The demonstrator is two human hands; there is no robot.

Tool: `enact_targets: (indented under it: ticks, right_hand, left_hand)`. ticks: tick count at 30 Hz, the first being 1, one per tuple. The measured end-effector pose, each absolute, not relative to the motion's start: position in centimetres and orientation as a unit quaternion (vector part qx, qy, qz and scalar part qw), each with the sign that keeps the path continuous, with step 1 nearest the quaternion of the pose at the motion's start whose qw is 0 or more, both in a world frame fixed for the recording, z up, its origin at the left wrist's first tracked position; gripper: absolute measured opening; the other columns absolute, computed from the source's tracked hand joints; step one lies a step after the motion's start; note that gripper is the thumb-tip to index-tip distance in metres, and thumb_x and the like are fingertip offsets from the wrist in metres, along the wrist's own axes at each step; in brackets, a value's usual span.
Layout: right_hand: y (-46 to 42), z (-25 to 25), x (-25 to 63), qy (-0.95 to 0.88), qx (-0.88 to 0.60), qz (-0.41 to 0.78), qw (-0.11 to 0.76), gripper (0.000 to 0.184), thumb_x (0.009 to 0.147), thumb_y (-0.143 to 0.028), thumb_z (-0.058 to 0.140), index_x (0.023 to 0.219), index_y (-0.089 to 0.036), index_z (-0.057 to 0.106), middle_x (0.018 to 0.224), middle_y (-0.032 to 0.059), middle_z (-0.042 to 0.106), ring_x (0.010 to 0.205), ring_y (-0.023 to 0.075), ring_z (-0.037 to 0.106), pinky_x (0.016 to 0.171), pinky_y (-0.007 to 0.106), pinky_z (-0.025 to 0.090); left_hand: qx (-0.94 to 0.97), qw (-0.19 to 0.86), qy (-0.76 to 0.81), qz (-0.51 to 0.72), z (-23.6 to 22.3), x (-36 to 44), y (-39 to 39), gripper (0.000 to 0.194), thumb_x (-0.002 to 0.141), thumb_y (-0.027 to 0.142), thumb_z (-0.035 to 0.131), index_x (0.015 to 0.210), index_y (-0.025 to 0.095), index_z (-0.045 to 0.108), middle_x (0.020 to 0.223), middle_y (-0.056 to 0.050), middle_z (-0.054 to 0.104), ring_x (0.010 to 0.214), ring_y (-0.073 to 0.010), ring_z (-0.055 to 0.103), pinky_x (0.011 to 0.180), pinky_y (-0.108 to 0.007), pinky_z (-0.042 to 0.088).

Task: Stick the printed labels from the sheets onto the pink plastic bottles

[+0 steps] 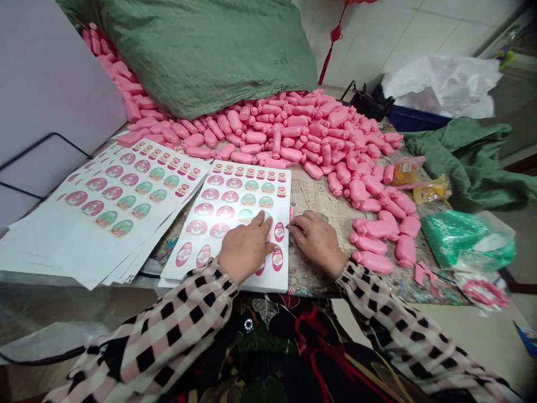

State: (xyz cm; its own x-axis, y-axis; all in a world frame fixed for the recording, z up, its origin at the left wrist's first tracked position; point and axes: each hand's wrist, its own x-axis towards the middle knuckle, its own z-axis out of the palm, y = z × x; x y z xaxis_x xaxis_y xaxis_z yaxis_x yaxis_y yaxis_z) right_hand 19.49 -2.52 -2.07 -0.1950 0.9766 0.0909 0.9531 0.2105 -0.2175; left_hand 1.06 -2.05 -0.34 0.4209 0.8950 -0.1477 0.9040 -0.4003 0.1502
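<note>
My left hand [245, 249] lies on a stack of sticker sheets [235, 206], its fingers stretched over the printed labels toward the right side. The labels are pink and green ovals and arches, with a row of small pink ones along the top. At the sheet's right edge, my right hand [316, 240] has its thumb and forefinger pinched together. What lies between those fingertips is too small to make out. A small pink piece [291, 212] shows just above them. To the left, more sticker sheets [79, 235] lie fanned out in a loose pile.
Behind the sheets spreads a large heap of pink plastic bottles [293, 129], spilling from a green sack [201, 50]. Several bottles reach down the right side. At the right are a green plastic packet [465, 238], pink-handled scissors [427, 277], a green cloth [461, 159] and a blue bin [413, 118].
</note>
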Motion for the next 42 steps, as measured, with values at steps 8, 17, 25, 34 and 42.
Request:
enact_targets:
  ticks: [8, 17, 25, 34, 42]
  right_hand:
    - [-2.0, -2.5, 20.2, -0.773, -0.606, 0.133, 0.135, 0.018, 0.088, -0.033, 0.05, 0.089, -0.024, 0.065, 0.088, 0.002, 0.062, 0.08, 0.016, 0.057, 0.063, 0.027, 0.035]
    - [-4.1, -5.0, 18.0, -0.638, -0.687, 0.187, 0.293, 0.017, 0.086, -0.035, 0.05, 0.082, -0.021, 0.059, 0.084, 0.0007, 0.062, 0.075, 0.015, 0.056, 0.068, 0.027, 0.039]
    - [-3.5, -3.2, 17.4, -0.657, -0.711, 0.141, 0.206, 0.022, 0.085, -0.042, 0.051, 0.077, -0.022, 0.057, 0.081, 0.0003, 0.06, 0.07, 0.0149, 0.054, 0.061, 0.027, 0.034]
    - [-5.0, -3.4, 16.6, -0.661, -0.664, 0.108, 0.331, 0.023, 0.087, -0.038, 0.052, 0.074, -0.021, 0.06, 0.078, 0.0014, 0.059, 0.072, 0.0132, 0.055, 0.064, 0.025, 0.039]
    - [-4.6, -2.8, 17.6, -0.516, -0.644, 0.251, 0.506, 0.024, 0.076, -0.041, 0.065, 0.074, -0.018, 0.059, 0.071, -0.0006, 0.058, 0.067, 0.0134, 0.052, 0.064, 0.027, 0.042]
  left_hand:
    - [0.842, 0.097, 0.529, -0.038, -0.6, 1.0, -1.7, 0.06, 0.083, 0.052, 0.048, 0.137, 0.027, 0.038, 0.15, -0.005, 0.03, 0.094, -0.0295, 0.062, 0.07, -0.041, 0.049]
    - [0.846, 0.101, 0.522, -0.041, -0.2, 1.1, -1.7, 0.062, 0.083, 0.051, 0.049, 0.139, 0.026, 0.036, 0.15, -0.007, 0.029, 0.092, -0.0292, 0.063, 0.069, -0.04, 0.048]
    - [0.84, 0.169, 0.514, -0.036, -0.4, 0.9, -0.1, 0.071, 0.074, 0.055, 0.06, 0.138, 0.037, 0.036, 0.153, -0.005, 0.022, 0.098, -0.0338, 0.06, 0.074, -0.042, 0.045]
    - [0.841, 0.166, 0.514, -0.031, -0.1, 0.9, 0.0, 0.075, 0.072, 0.058, 0.061, 0.138, 0.035, 0.036, 0.152, -0.006, 0.024, 0.101, -0.035, 0.059, 0.074, -0.042, 0.046]
    - [0.826, 0.2, 0.521, 0.081, -0.9, -0.1, -0.8, 0.069, 0.077, 0.056, 0.057, 0.137, 0.031, 0.037, 0.144, -0.009, 0.038, 0.105, -0.0319, 0.056, 0.079, -0.041, 0.045]
